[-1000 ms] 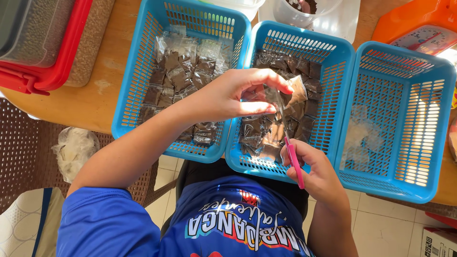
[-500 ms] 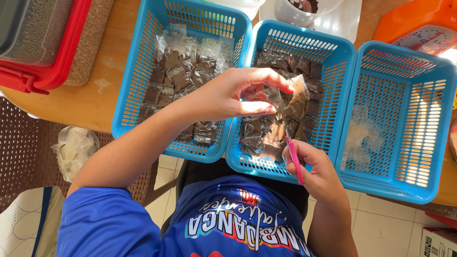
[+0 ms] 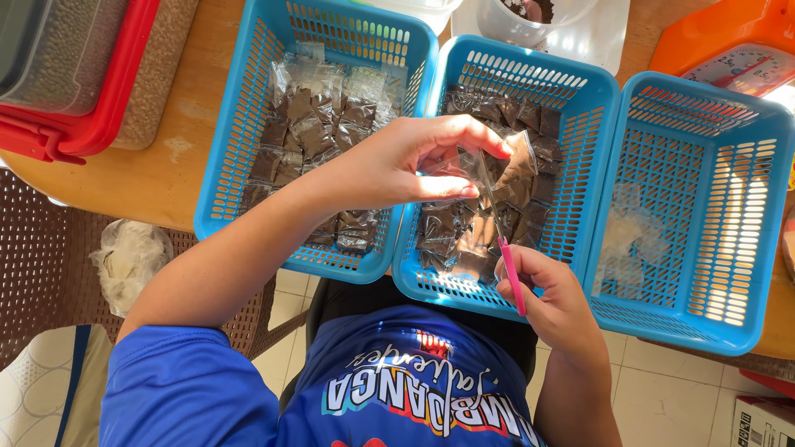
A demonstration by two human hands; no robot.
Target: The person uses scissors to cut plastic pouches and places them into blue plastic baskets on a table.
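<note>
My left hand pinches a small clear plastic packet above the middle blue basket, which is filled with several packets of dark brown contents. Just below it, at the basket's near edge, my right hand grips a thin pink-handled tool. The tool's slim metal tip points up to the held packet. The two hands are close together but do not touch.
A left blue basket holds more brown packets. A right blue basket holds a few clear ones. A red-lidded box, an orange scale and a white tub sit on the wooden table. A crumpled plastic bag lies lower left.
</note>
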